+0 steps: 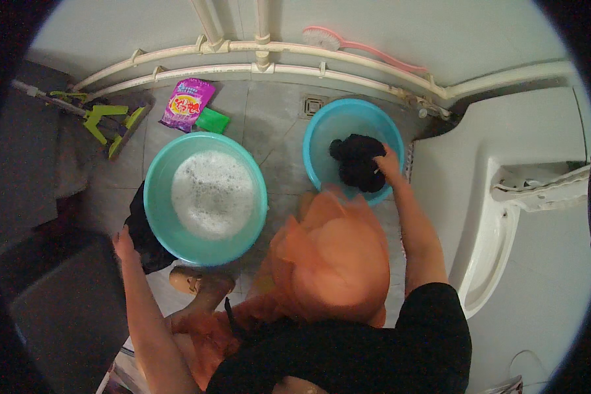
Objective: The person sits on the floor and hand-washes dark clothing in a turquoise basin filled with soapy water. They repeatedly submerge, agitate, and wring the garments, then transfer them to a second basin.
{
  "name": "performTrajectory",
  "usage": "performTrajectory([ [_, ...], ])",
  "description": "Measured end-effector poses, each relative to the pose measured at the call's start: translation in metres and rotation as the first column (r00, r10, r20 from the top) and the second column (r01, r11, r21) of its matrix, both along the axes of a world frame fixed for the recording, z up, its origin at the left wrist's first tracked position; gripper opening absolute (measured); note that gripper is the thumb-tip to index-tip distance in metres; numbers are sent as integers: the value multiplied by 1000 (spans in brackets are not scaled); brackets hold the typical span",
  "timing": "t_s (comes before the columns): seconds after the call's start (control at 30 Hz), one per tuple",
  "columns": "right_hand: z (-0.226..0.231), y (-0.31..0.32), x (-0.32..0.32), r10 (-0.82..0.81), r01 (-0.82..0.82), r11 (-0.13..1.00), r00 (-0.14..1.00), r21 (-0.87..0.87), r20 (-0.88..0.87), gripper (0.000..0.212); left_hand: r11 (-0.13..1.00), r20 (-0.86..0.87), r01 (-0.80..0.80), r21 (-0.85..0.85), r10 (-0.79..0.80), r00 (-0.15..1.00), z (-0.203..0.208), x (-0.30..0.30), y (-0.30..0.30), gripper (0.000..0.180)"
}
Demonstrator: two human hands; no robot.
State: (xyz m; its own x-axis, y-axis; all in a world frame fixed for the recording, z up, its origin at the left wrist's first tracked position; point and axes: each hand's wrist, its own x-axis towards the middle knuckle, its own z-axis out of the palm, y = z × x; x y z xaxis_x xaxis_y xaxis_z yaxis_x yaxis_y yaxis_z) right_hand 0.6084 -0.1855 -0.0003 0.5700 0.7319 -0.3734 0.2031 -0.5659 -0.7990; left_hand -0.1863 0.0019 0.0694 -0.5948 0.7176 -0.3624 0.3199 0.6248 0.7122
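At the left, a teal basin [152, 197] holds water topped with white suds. Dark cloth [152, 244] lies on the floor against that basin's left side, partly hidden by its rim. My left hand [124, 243] is closed on the outer edge of this cloth. To the right stands a blue basin [313, 157], where a bunched piece of black cloth [360, 164] rests inside. My right hand [389, 165] reaches over the blue basin's right rim, its fingers closed on the right side of the black cloth.
Behind the teal basin lie a purple packet [189, 105] and a green packet [212, 121]. A green-and-grey mop [108, 121] leans at the left. White pipes [348, 49] with a pink brush [374, 51] run along the wall, near a floor drain [313, 105]. A white washbasin [466, 157] borders the right.
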Motion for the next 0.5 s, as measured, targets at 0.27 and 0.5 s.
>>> performTrajectory([
  [0.27,114,16,-7,-52,65,993,991,99,-126,54,986,-13,-10,166,12,1000,-4,31,8,59],
  [0.5,147,45,5,120,-117,988,993,101,-24,53,980,24,-71,187,67,997,-2,61,1,50],
])
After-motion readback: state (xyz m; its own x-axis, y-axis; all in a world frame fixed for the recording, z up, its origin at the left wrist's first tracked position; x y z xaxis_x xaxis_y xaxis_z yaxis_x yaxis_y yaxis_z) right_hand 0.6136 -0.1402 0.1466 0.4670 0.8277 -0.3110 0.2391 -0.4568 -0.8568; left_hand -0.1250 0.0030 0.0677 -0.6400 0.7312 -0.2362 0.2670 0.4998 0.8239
